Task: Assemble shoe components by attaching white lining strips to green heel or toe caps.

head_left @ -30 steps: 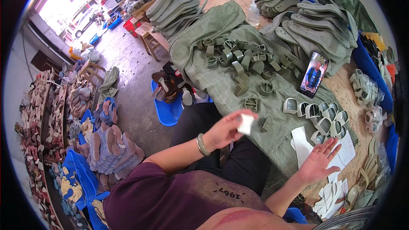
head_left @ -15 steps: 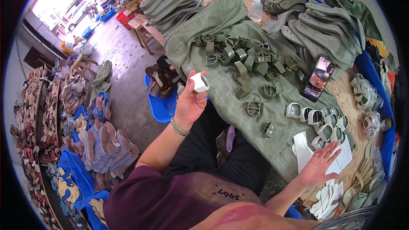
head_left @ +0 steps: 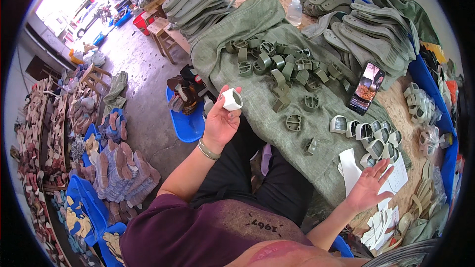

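Note:
My left hand [head_left: 220, 127], with a bangle at its wrist, is closed round a white hollow shoe heel [head_left: 232, 100], held in the fingertips above my lap. The heel's hollow side faces to the right. My right hand [head_left: 368, 186] is open, fingers spread, holding nothing, over white paper sheets [head_left: 350, 170] on the table. Just beyond it sits a cluster of similar white heels [head_left: 377, 149]. Many green hollow heels [head_left: 303, 64] lie in a loose heap on green woven sacking [head_left: 252, 99], with a few apart nearer me, such as a green heel [head_left: 293, 122].
A phone [head_left: 366, 88] with a lit screen leans beside the white heels. Stacks of grey-green soles [head_left: 198, 5] and a squeeze bottle [head_left: 294, 11] stand farther back. A blue tub [head_left: 188, 123] is on the floor; shoe parts and loaded racks [head_left: 44, 143] fill the left.
My left hand has turned the white heel slightly, so more of its opening shows. My right hand has shifted a little to the left, still open. The view has moved slightly.

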